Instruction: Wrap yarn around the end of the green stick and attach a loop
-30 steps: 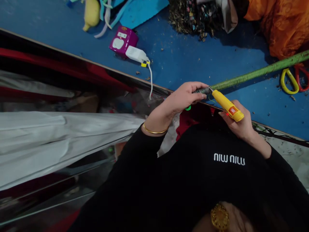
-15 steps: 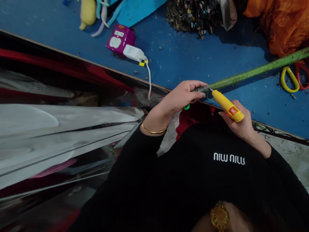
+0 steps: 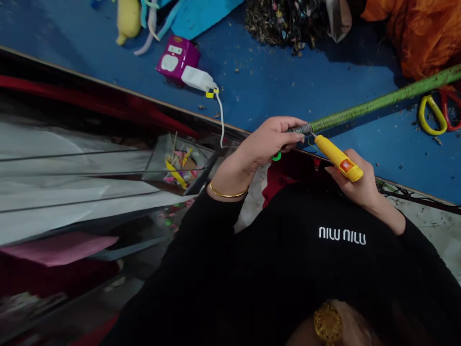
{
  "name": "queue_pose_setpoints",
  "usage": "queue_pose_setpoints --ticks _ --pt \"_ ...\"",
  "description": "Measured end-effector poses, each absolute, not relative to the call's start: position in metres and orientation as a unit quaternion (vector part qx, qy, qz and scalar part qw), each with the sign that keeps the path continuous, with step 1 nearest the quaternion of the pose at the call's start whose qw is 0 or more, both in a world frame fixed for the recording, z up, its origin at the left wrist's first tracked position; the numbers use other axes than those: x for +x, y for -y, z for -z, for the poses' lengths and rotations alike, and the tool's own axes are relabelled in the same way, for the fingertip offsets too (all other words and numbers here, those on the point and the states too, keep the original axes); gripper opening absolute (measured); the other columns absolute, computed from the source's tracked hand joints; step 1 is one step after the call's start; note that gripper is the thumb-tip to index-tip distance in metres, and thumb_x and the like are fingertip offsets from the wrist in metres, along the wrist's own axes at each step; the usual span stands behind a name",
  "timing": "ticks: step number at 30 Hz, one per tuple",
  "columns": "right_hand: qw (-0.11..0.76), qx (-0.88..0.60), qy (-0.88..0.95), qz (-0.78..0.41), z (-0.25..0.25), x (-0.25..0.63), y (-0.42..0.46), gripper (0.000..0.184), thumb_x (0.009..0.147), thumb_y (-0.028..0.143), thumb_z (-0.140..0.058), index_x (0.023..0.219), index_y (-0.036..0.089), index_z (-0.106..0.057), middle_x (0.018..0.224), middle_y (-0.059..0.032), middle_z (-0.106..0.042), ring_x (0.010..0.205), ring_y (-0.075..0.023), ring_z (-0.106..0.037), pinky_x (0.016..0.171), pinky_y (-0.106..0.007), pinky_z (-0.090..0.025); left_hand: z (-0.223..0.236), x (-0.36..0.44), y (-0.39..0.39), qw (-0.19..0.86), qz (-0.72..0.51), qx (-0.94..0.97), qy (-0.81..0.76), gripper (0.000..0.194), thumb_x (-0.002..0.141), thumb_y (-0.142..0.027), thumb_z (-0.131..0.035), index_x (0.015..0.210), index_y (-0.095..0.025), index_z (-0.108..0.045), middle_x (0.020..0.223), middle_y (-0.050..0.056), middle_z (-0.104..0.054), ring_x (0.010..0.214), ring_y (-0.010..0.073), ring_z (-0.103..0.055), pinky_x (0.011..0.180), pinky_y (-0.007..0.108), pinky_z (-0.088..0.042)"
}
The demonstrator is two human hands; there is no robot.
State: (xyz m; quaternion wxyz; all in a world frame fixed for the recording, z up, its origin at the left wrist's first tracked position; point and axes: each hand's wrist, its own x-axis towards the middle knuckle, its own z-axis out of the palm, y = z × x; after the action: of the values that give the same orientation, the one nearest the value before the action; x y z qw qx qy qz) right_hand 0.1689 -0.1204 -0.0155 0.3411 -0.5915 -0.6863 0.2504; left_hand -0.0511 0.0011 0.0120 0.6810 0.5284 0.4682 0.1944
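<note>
My left hand (image 3: 275,137), with a gold bangle at its wrist, is closed around the near end of a long green rod (image 3: 367,105). That end is bound in tight dark coils (image 3: 301,129), and a thin green strand hangs just below it. In my right hand (image 3: 360,180) I grip a yellow tool (image 3: 333,154) with an orange-red patch on its side. Its thin metal tip meets the rod just beside the coils. A small green ring-like thing (image 3: 276,156) shows under my left hand, partly hidden.
On the blue table (image 3: 259,86) are a purple power socket (image 3: 178,57) with a white plug, yellow-and-red-handled scissors (image 3: 432,115), a dark shredded heap (image 3: 284,24) and an orange bag (image 3: 428,38). A bin of scraps (image 3: 180,163) stands left, beside white sheeting (image 3: 72,182).
The white sheeting on the left has shifted, uncovering the bin of scraps. The rod, both hands and the yellow tool are almost where they were.
</note>
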Motion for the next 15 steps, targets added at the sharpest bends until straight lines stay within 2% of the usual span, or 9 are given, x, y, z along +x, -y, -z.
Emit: queue_pose_setpoints --ticks 7,15 --pt "0.342 -0.588 0.684 -0.262 0.0164 0.1710 0.1210 0.037 0.096 0.053 -0.065 0.085 0.023 -0.047 0.074 0.0006 -0.051 0.063 -0.0121 -0.045 0.060 -0.028 -0.036 -0.0180 -0.0495 -0.0015 0.701 -0.198 0.506 -0.462 0.030 0.085 -0.007 -0.064 0.114 -0.008 -0.073 0.076 0.002 -0.065 0.051 0.0042 -0.043 0.048 0.018 -0.033" --pt "0.343 -0.588 0.684 -0.263 0.0201 0.1728 0.1219 0.032 0.095 0.048 -0.067 0.086 0.022 -0.050 0.075 0.0006 -0.051 0.062 -0.0124 -0.045 0.060 -0.029 -0.034 -0.0167 -0.0494 -0.0033 0.708 -0.199 0.500 -0.458 0.029 0.085 -0.008 -0.066 0.113 -0.008 -0.073 0.077 0.002 -0.065 0.051 0.0031 -0.042 0.049 0.018 -0.033"
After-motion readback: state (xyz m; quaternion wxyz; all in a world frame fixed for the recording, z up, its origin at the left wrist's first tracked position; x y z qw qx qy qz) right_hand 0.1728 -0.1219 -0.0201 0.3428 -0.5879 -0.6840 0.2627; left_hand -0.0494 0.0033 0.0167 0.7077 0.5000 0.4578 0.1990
